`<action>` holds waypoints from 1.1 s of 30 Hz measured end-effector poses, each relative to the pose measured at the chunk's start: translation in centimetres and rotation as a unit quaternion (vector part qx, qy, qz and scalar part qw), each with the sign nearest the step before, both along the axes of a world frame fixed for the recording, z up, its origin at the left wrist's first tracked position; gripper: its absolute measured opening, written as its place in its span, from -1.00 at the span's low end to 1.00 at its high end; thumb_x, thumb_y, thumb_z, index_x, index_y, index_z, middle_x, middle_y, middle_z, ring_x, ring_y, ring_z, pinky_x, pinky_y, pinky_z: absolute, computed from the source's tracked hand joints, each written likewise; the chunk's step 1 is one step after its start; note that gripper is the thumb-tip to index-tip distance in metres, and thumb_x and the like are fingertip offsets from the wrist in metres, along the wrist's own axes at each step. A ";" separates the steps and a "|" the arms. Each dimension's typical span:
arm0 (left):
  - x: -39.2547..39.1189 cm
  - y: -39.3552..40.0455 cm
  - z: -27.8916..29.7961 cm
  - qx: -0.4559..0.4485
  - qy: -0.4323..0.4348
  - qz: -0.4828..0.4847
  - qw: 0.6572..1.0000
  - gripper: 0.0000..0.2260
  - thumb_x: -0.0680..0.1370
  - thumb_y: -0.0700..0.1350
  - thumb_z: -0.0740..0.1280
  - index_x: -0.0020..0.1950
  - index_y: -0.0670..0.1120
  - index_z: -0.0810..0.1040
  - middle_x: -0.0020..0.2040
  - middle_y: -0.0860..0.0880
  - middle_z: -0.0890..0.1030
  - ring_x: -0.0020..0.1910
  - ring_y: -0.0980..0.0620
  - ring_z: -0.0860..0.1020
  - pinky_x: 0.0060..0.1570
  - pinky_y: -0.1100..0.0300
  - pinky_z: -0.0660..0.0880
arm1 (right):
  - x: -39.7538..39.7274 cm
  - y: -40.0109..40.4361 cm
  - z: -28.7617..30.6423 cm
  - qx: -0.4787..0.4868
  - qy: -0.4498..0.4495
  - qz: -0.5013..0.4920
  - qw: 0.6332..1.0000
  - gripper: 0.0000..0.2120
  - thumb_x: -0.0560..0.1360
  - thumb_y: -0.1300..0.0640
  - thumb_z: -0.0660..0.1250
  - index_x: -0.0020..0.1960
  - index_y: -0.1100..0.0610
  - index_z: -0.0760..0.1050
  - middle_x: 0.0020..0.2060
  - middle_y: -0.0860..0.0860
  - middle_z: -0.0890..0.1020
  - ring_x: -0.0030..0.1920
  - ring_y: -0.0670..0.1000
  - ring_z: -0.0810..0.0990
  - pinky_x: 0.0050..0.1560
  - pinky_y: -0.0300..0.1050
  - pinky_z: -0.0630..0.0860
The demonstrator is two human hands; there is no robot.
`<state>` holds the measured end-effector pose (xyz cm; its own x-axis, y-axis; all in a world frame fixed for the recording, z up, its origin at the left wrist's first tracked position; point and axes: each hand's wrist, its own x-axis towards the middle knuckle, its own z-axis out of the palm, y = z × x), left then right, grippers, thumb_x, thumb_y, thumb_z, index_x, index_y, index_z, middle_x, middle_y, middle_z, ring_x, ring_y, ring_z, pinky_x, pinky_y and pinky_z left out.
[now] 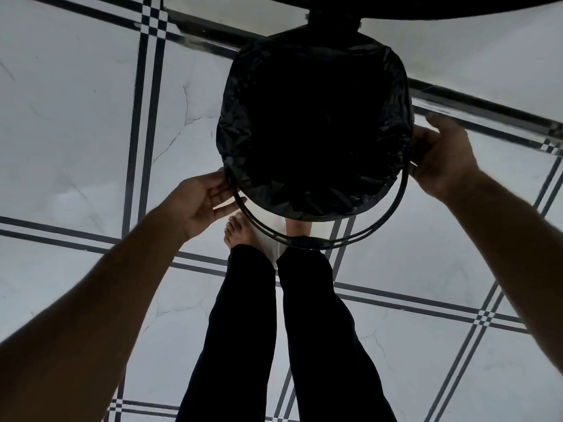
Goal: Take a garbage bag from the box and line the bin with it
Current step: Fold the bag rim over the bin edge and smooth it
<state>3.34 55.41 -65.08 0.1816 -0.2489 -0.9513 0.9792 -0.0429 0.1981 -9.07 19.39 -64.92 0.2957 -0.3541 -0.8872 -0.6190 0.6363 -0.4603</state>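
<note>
The black bag (313,123) lines the bin (323,35), folded over its rim. Left hand (202,202) fingers pinch the ring (316,242). Right hand (441,156) grips the ring's opposite side.

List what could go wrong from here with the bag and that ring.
1. The ring hangs off the near side of the bin, so it may seat crooked.
2. The garbage bag looks loosely bunched over the rim and could slip in.
3. The left hand and right hand hold the ring only at its sides; it may tilt.
</note>
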 end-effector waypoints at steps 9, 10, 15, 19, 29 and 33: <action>-0.3 -1.1 -0.9 0.030 -0.041 0.010 0.999 -0.73 0.55 -0.50 0.17 0.00 -0.25 0.60 -0.21 -0.06 0.72 -0.20 0.08 0.70 -0.17 0.30 0.62 | 1.4 -0.7 -0.8 -0.086 -0.005 0.057 0.995 -0.82 0.40 0.23 0.39 -0.03 0.15 0.70 -0.13 0.04 0.69 -0.17 -0.02 0.66 -0.13 -0.14 0.59; -0.3 -1.0 -0.9 0.033 -0.048 0.006 0.998 -0.73 0.55 -0.50 0.18 0.00 -0.24 0.60 -0.21 -0.06 0.72 -0.19 0.08 0.70 -0.16 0.31 0.62 | 1.4 -0.6 -1.0 -0.102 -0.004 0.057 0.993 -0.81 0.39 0.27 0.40 -0.03 0.17 0.71 -0.12 0.06 0.71 -0.15 -0.01 0.67 -0.11 -0.13 0.60; 0.0 -0.9 -0.8 0.124 -0.122 -0.125 0.977 -0.84 0.56 -0.39 0.31 -0.15 -0.19 0.58 -0.20 -0.09 0.67 -0.20 0.04 0.67 -0.20 0.28 0.64 | 1.5 -0.8 -1.7 -0.122 -0.011 0.069 0.990 -0.71 0.42 0.40 0.35 0.05 0.17 0.70 -0.09 0.08 0.74 -0.15 0.02 0.69 -0.12 -0.13 0.61; 1.3 -1.9 -1.1 0.177 -0.163 -0.137 0.961 -0.81 0.57 -0.35 0.33 -0.21 -0.14 0.50 -0.17 -0.09 0.64 -0.20 0.03 0.65 -0.18 0.23 0.65 | 1.7 -1.7 -1.5 -0.110 -0.003 0.065 0.992 -0.68 0.44 0.39 0.38 0.18 0.22 0.63 -0.03 0.10 0.73 -0.12 0.02 0.70 -0.08 -0.12 0.63; 2.8 -2.3 -1.2 0.136 -0.207 -0.183 0.951 -0.90 0.63 -0.21 0.30 0.04 -0.03 0.56 -0.18 -0.05 0.64 -0.34 0.04 0.64 -0.22 0.19 0.64 | 2.9 -2.0 -0.5 -0.092 0.003 0.121 0.988 -0.78 0.44 0.23 0.28 -0.10 0.03 0.69 -0.18 -0.01 0.64 -0.17 -0.03 0.57 -0.07 -0.20 0.53; 4.2 -2.5 -1.4 0.145 -0.214 -0.239 0.936 -0.87 0.64 -0.11 0.29 -0.07 -0.05 0.60 -0.19 -0.04 0.61 -0.34 0.04 0.62 -0.28 0.21 0.63 | 2.6 -2.1 -0.6 -0.073 -0.046 0.196 0.977 -0.64 0.42 0.35 0.22 0.15 0.26 0.64 0.00 0.14 0.66 -0.09 0.05 0.60 0.03 -0.13 0.53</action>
